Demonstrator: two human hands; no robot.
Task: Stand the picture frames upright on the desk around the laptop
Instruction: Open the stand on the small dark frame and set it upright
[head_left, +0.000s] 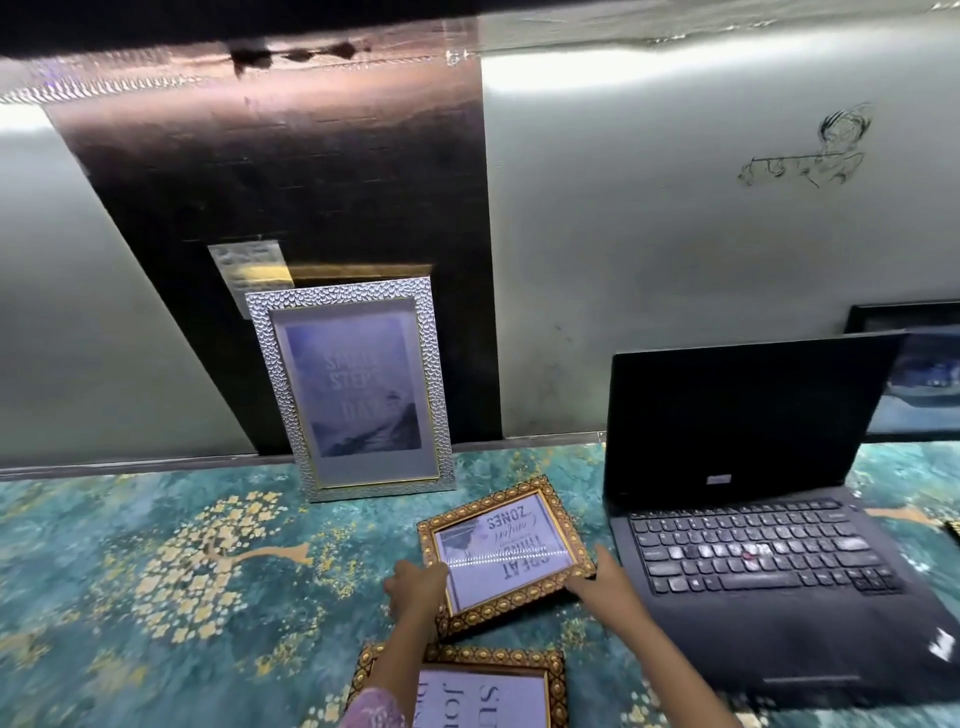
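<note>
A small gold-patterned frame (506, 545) lies on the desk just left of the open black laptop (753, 499), its print upside down to me. My left hand (415, 590) grips its left edge and my right hand (605, 579) grips its lower right corner. A tall silver frame (353, 387) stands upright against the dark wall panel behind. A second gold frame (467, 686) lies flat at the near edge, partly under my left forearm. A dark frame (924, 374) stands behind the laptop's screen at the right, mostly hidden.
The desk carries a teal cloth with gold tree patterns (156, 571), open to the left of the frames. A grey wall (675, 260) with a small line drawing rises directly behind the desk.
</note>
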